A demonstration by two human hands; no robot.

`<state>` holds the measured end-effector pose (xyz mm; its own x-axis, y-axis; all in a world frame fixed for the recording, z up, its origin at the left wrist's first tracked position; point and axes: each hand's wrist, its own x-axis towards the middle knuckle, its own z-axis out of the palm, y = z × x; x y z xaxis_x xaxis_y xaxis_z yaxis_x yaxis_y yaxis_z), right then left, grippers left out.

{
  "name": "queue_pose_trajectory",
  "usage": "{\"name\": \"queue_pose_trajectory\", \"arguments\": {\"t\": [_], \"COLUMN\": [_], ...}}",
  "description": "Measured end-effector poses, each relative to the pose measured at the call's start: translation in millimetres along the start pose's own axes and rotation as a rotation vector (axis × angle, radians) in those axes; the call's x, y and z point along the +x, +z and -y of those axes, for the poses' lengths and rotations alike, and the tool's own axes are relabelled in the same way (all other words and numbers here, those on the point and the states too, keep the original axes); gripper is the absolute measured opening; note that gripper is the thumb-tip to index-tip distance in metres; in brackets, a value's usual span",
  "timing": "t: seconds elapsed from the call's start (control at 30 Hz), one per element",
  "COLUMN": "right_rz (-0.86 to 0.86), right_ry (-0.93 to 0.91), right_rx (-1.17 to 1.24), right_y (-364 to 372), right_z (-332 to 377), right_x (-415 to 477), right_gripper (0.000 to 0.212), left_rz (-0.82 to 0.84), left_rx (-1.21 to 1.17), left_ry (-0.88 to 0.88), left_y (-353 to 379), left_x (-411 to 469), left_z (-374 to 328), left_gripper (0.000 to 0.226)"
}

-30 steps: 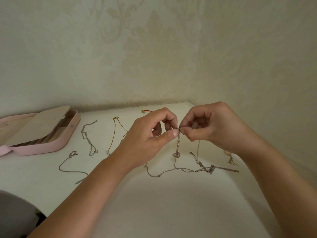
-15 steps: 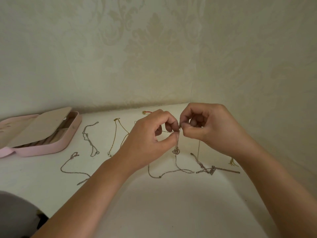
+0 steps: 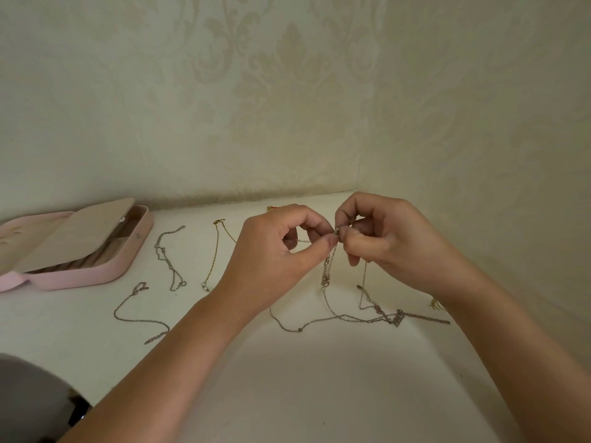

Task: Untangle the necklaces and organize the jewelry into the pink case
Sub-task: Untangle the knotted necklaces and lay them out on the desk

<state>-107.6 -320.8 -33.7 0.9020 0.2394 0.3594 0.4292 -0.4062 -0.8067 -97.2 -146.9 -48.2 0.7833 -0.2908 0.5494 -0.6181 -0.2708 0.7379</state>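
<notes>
While left hand (image 3: 271,260), right hand (image 3: 393,238) pinch clasp (image 3: 336,230) with fingers (image 3: 326,244), thin silver necklace (image 3: 325,279) hangs kinked.

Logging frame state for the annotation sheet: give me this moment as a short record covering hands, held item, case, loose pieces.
left hand: pinches the top end of the silver chain
right hand: pinches the same end, fingertips meeting the left's
silver chain: hangs to the table, runs into a knotted cluster
pink case: open, far left, beige flap lying across it
loose pieces: twisted chain, gold chain, long chain, each lying apart
case contents: cannot tell
</notes>
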Motion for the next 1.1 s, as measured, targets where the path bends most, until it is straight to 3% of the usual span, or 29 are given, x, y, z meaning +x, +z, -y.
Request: {"name": "queue_pose_trajectory", "arguments": {"t": [0.33,0.77,0.93,1.1], "right_rz": [-0.049,-0.188,-0.135,-0.089], "right_ry": [-0.004,-0.018,0.011,-0.047], "right_rx": [0.283,-0.203,-0.274,-0.400], "right_y": [9.8,12.5,13.7,10.9], "right_z": [5.6,5.2,5.3,6.7], "right_x": [2.4,-0.5,-0.8,-1.3], "right_gripper": [0.009,0.012,0.014,0.015], "left_rz": [0.035,-0.146,-0.082,0.012], "left_rx": [-0.099,0.096,0.202,0.029], "left_ry": [-0.077,-0.030,-0.010,-0.149], "left_y": [-2.8,5.2,5.3,7.0], "left_x": [4.3,-1.9,-0.5,2.6], "left_z": [5.1,-0.7,0.4,1.7], "left_gripper": [0.009,0.017,0.014,0.010]}}
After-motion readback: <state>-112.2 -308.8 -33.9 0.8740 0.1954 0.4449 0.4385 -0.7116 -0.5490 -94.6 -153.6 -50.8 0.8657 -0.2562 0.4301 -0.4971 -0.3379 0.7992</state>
